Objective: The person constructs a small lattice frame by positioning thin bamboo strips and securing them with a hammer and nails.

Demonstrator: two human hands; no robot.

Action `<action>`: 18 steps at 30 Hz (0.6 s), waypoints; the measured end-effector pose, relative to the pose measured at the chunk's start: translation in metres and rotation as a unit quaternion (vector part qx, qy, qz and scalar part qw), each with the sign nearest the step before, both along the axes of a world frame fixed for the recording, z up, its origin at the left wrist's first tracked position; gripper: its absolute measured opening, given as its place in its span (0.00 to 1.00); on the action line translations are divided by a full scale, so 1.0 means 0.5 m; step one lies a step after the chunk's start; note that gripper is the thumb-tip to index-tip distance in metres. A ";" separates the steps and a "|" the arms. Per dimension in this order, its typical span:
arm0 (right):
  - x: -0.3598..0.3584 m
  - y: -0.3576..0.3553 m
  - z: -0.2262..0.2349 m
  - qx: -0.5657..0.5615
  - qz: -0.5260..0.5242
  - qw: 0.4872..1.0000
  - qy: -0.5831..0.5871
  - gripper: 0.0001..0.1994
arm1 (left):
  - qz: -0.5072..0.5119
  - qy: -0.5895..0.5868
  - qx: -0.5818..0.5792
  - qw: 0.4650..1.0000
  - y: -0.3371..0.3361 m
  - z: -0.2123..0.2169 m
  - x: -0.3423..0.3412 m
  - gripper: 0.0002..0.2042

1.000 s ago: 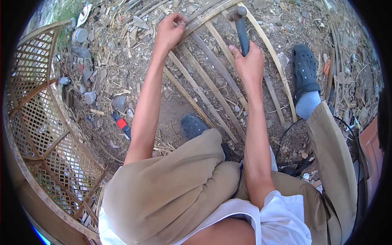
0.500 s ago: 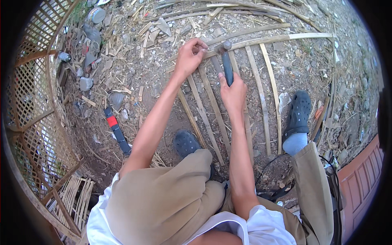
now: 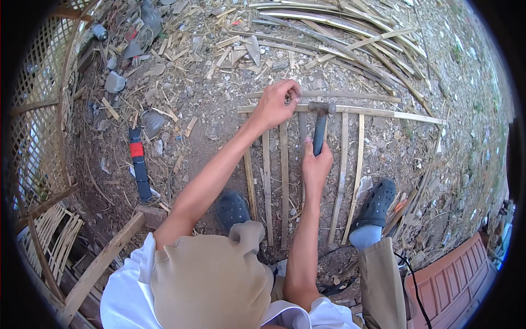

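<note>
Fingers (image 3: 308, 148) of the right hand (image 3: 318, 167) grip the dark handle of a hammer (image 3: 319, 134), thumb laid along it, as its rusty head sits over a long wooden crosspiece (image 3: 402, 115) just beyond them; whether metal meets wood cannot be told. The right forearm rises almost straight from the lower edge. The left forearm slants in from the lower left, its hand (image 3: 276, 107) bent at the wrist over the crosspiece, fingers curled toward the thumb beside the hammer head; whether they pinch anything cannot be told.

The crosspiece ends a little left of the left fingers and runs well past the right ones. Narrow slats (image 3: 284, 186) reach from it toward the person, on both sides of the right fingers, with a dark clog on either flank, nearer the body. A loose strip (image 3: 356, 97) lies just beyond the crosspiece, and farther out, to the right, spreads a heap of strips (image 3: 378, 52). Left of the left fingers, a stretch of chip-strewn ground (image 3: 205, 137) offers room as far as a black strap with a red band (image 3: 139, 172).
</note>
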State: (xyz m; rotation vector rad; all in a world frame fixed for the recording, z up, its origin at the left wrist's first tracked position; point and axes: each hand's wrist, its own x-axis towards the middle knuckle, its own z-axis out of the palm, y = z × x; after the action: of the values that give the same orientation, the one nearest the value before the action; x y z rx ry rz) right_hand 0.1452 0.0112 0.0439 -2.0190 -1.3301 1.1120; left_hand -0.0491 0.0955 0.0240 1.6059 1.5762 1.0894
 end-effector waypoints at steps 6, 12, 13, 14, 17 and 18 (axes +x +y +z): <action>0.000 0.004 0.003 -0.009 0.001 1.000 -0.006 0.16 | -0.046 -0.003 -0.025 0.999 -0.028 -0.005 -0.010 0.07; -0.012 0.005 0.021 0.005 0.029 0.997 -0.070 0.16 | -0.046 -0.006 0.003 0.999 -0.034 -0.005 0.003 0.09; -0.019 0.010 0.044 -0.011 0.037 0.996 -0.083 0.16 | -0.043 -0.011 0.010 0.999 -0.032 -0.005 0.004 0.10; -0.023 0.012 0.056 -0.026 0.045 0.994 -0.096 0.16 | -0.042 -0.020 0.014 0.999 -0.030 -0.004 0.006 0.10; -0.024 0.008 0.055 -0.032 0.063 0.990 -0.119 0.15 | -0.039 -0.040 0.022 0.998 -0.028 -0.001 0.011 0.11; -0.022 0.007 0.050 -0.034 0.059 0.992 -0.108 0.15 | -0.035 -0.044 0.022 0.998 -0.027 0.000 0.011 0.11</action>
State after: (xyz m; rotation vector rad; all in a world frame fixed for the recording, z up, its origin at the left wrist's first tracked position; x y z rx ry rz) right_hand 0.1342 0.0145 0.0689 -2.1851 -1.5559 1.0256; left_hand -0.0434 0.0821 0.0241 1.6083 1.4369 1.1485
